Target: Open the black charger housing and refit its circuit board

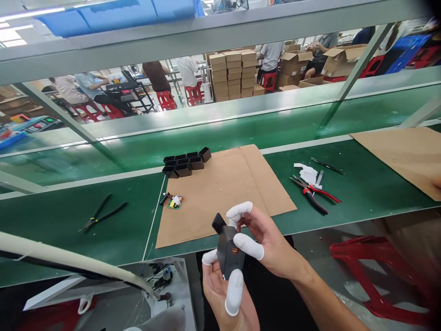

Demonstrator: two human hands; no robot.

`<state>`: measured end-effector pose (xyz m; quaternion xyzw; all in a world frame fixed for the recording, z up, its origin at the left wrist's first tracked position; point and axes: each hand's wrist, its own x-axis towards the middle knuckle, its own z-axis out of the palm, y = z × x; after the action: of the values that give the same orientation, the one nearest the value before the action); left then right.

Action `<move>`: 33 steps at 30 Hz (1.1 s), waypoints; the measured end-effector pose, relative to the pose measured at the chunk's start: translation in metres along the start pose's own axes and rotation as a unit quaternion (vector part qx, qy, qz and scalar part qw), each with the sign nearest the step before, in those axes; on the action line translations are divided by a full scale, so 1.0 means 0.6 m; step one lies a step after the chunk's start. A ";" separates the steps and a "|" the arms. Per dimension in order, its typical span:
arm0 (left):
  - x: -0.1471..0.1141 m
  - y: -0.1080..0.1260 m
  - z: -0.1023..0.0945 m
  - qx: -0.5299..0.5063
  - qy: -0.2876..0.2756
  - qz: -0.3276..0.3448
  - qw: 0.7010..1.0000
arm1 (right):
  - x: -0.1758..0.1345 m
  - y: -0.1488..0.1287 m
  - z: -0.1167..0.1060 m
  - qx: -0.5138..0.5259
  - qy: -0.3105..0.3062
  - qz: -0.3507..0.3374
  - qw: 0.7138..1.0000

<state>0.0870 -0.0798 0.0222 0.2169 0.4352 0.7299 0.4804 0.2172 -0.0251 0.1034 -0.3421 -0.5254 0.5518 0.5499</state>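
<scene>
Between both hands, in front of the bench edge, is a small black plastic casing with an orange mark on its face and a block sticking out at its top. My left hand grips its lower end, thumb on the front. My right hand holds its upper right side between thumb and fingers. White finger cots cover the thumbs and some fingertips. Beyond the hands lies a cardboard sheet. On its left edge rests a small circuit board with a yellow part. Several open black housings stand grouped at its far left corner.
Cutting pliers lie to the left on the green bench. At right are red-handled pliers, crumpled white material and tweezers. A pale hose crosses the lower left. A red stool stands at lower right.
</scene>
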 end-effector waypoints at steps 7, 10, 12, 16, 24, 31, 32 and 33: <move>-0.001 0.022 0.043 -0.047 0.055 -0.033 0.997 | 0.005 0.015 0.011 0.031 0.035 0.029 0.999; 0.004 0.028 0.050 -0.051 0.035 -0.077 0.995 | 0.015 0.019 0.013 0.026 0.066 0.072 0.995; 0.007 0.031 0.053 -0.050 0.043 -0.090 0.994 | 0.025 0.018 0.010 0.024 0.065 0.095 0.993; 0.006 0.039 0.064 -0.032 0.047 -0.101 0.993 | 0.037 0.018 0.001 0.050 0.035 0.129 0.990; 0.009 0.050 0.074 -0.021 0.054 -0.113 0.992 | 0.032 0.031 -0.008 0.036 0.006 0.109 0.993; 0.048 0.070 0.074 -0.030 0.025 -0.145 0.989 | 0.037 0.050 -0.029 -0.057 0.032 0.043 0.997; 0.057 0.070 0.072 -0.025 0.023 -0.134 0.990 | 0.034 0.056 -0.029 -0.079 0.058 0.025 0.995; 0.067 0.069 0.070 -0.018 0.024 -0.118 0.993 | 0.029 0.063 -0.028 -0.104 0.085 0.001 0.991</move>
<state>0.0789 -0.0328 0.0753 0.1377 0.4562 0.6806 0.5565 0.2211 0.0010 0.0674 -0.4438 -0.5310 0.4634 0.5534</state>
